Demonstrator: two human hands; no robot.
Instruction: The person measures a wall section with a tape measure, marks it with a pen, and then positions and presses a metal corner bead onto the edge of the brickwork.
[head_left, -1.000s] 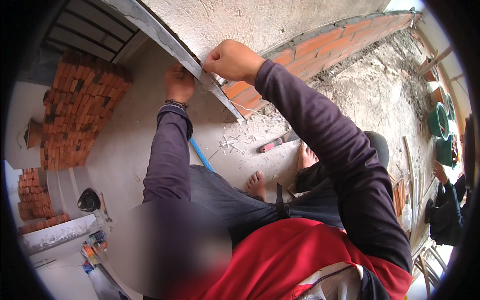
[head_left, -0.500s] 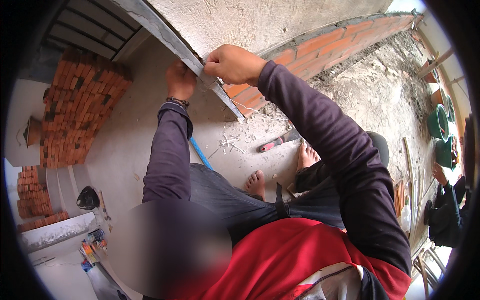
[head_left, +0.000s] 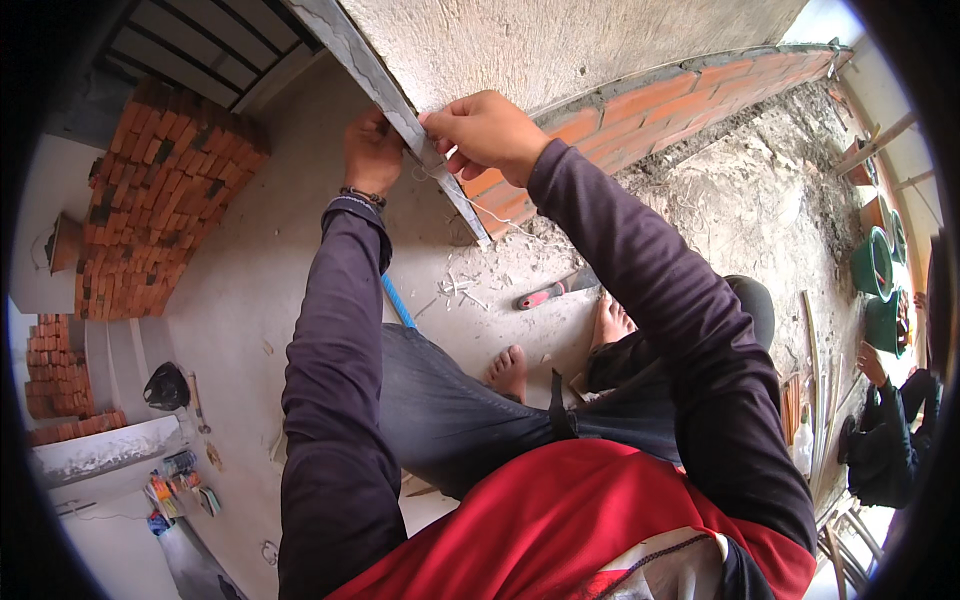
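Observation:
My left hand point(head_left: 373, 152) is curled against the left side of a narrow grey wall edge point(head_left: 445, 187), its fingertips partly hidden. Across the edge, on the wall-face side, my right hand point(head_left: 487, 135) has its thumb and forefinger closed at the edge, while its other fingers are loosely bent. Whatever either hand pinches is too small to make out. A thin white string point(head_left: 497, 216) loops just below the hands and trails down the wall's end. Beside the edge are a pale plastered face point(head_left: 560, 45) and a course of orange bricks point(head_left: 650, 108).
A trowel or scraper with a red-black handle point(head_left: 540, 296) lies on the floor by my bare feet point(head_left: 508, 372), near scattered pale scraps point(head_left: 462, 290). Bricks are stacked point(head_left: 165, 200) at left. Green buckets point(head_left: 871, 265) and another person's hand point(head_left: 872, 364) are at far right.
My right hand's fingers have loosened from a fist to a thumb-and-forefinger pinch. Both hands stay at the wall edge. A blurred round shape at the lower left is gone.

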